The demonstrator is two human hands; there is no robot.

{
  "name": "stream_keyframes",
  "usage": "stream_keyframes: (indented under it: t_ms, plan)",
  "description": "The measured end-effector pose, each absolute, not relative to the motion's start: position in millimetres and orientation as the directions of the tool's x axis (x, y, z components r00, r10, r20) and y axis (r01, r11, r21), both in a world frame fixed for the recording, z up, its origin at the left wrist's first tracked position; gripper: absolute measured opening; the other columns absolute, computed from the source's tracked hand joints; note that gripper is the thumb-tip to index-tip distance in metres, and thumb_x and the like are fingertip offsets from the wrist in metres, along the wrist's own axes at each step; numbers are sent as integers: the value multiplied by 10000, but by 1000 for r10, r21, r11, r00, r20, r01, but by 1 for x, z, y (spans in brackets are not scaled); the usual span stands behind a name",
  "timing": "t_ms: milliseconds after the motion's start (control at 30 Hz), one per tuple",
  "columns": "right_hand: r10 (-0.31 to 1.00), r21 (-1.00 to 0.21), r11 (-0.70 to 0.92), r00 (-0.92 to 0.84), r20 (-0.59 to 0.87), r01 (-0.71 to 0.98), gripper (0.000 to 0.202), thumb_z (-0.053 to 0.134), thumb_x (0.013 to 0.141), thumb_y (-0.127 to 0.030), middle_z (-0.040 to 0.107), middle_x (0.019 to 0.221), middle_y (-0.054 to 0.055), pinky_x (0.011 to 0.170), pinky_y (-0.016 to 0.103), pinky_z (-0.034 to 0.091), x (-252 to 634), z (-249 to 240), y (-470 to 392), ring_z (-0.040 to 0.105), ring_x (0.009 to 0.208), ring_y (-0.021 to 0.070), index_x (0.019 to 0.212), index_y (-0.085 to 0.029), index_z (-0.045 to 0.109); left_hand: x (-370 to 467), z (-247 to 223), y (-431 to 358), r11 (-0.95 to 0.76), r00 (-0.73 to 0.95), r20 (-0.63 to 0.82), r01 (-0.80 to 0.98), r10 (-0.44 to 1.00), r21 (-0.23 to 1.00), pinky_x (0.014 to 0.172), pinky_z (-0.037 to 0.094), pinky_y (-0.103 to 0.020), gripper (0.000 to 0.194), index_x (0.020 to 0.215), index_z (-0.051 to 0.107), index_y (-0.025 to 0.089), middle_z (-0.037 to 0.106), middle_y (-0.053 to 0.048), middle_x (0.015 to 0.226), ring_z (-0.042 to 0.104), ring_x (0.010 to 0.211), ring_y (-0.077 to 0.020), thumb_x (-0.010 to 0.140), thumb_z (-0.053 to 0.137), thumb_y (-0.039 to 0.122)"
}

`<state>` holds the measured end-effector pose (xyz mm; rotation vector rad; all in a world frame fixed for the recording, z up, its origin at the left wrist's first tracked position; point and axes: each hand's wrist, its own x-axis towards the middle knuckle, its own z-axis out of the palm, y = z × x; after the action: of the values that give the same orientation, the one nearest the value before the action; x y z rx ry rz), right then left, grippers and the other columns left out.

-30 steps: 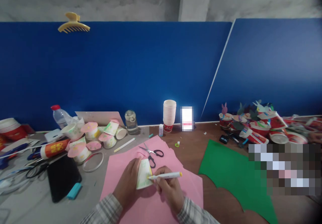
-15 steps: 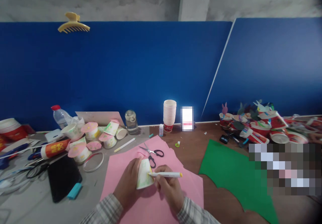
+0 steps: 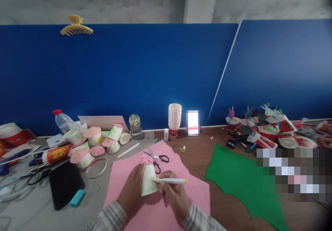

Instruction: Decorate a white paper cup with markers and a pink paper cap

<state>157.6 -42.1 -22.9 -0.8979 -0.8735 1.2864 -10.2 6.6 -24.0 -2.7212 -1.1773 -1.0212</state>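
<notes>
A white paper cup (image 3: 148,182) with green and yellow marks on its side is in my left hand (image 3: 131,186), tilted, with the fingers wrapped round it. My right hand (image 3: 174,191) pinches a white marker (image 3: 172,180) with a yellow end, its tip at the cup's right side. Both hands are over pink paper sheets (image 3: 160,213). Just beyond the cup, a pair of scissors (image 3: 156,157) with black handles lies on the pink paper, blades partly spread. My left fingers hide part of the cup.
Left are decorated cups (image 3: 82,159), a black tablet-like slab (image 3: 66,186) and a glass jar (image 3: 136,129). Behind stand stacked paper cups (image 3: 174,117) and a small glue-like tube (image 3: 166,134). To the right lie green paper (image 3: 241,182) and a heap of red-and-white cups (image 3: 269,132).
The view has tipped very slightly. Both hands keep nearly the same place, the marker still at the cup's side.
</notes>
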Motion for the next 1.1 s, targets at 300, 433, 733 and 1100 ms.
stream_keyframes:
  t_ms: [300, 433, 733, 1100]
  plan:
    - [998, -909, 37, 58, 14, -416, 162, 663, 650, -324, 530, 376, -76, 248, 121, 278, 157, -21, -43, 384, 257, 67, 697, -181, 606, -11, -25, 7, -710, 506, 548, 656, 666, 258, 848, 512, -471, 896, 1322, 105, 203, 499, -136, 1136, 489, 1041, -314, 660, 685, 373]
    - [998, -911, 28, 55, 6, -411, 166, 662, 640, -323, 540, 394, -69, 248, 122, 289, 157, -20, -43, 397, 274, 74, 713, -182, 612, -11, -25, 7, -712, 506, 553, 654, 663, 256, 849, 509, -478, 914, 1321, 107, 193, 511, -142, 1122, 496, 1032, -322, 643, 700, 347]
    - [1000, -889, 10, 19, 2, -457, 95, 645, 640, -265, 508, 340, -88, 286, 129, 286, 157, -30, -44, 348, 254, 57, 676, -186, 605, -11, -24, 7, -702, 511, 517, 650, 687, 291, 854, 497, -500, 887, 1316, 112, 212, 495, -138, 1136, 484, 1049, -332, 654, 688, 341]
    - [999, -901, 10, 42, -9, -434, 146, 658, 631, -312, 518, 366, -79, 241, 120, 262, 158, -20, -44, 367, 256, 67, 673, -185, 601, -9, -20, 6, -701, 494, 538, 650, 683, 294, 830, 523, -465, 881, 1314, 139, 209, 523, -123, 1114, 509, 1016, -312, 643, 696, 338]
